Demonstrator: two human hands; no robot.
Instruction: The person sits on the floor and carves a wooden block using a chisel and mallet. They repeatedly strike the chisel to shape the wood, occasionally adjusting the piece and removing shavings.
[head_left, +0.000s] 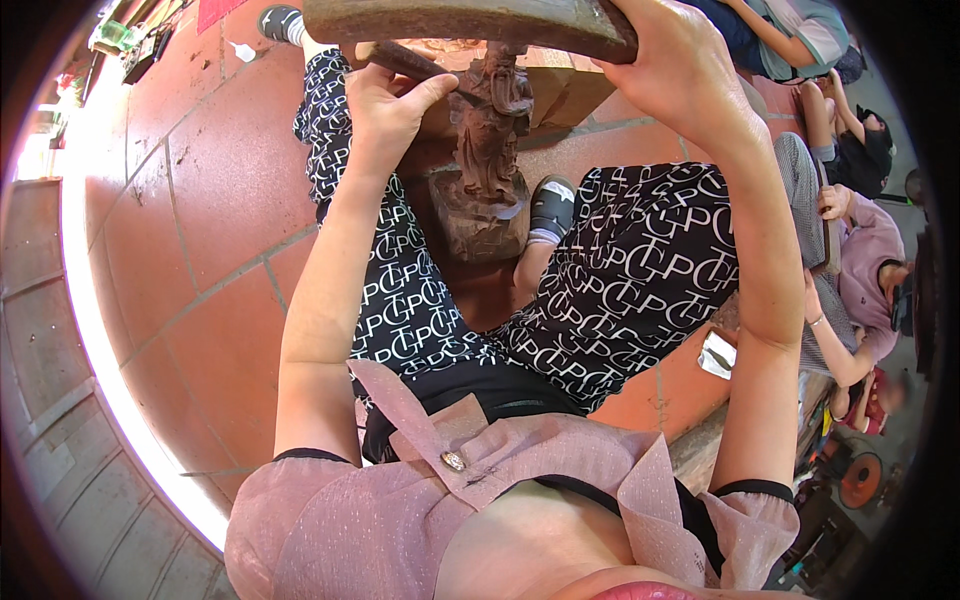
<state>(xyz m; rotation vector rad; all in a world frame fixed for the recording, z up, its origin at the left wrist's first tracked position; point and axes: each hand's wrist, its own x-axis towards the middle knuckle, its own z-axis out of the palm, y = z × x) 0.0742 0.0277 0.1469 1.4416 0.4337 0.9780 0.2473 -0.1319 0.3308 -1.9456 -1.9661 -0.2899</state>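
Note:
A dark carved wooden statue (pixel 485 130) of a robed, bearded figure stands upright on its rough base between my feet. My left hand (pixel 385 112) is closed round a short brown wooden rod (pixel 405 60), its thumb stretched toward the statue's upper part. Whether the thumb touches the carving I cannot tell. Across the top of the picture, close to the camera, runs a thick, worn length of wood (pixel 470 22) that looks bowed. My right hand (pixel 685 75) grips its right end; some fingers are hidden behind it.
Behind the statue lies a brown wooden block or board (pixel 565 95). Red floor tiles (pixel 215 250) surround my legs, with a small white bottle (pixel 242 51) at upper left. Several people sit along the right, one in a pink top (pixel 868 250). An orange fan (pixel 860 480) stands at lower right.

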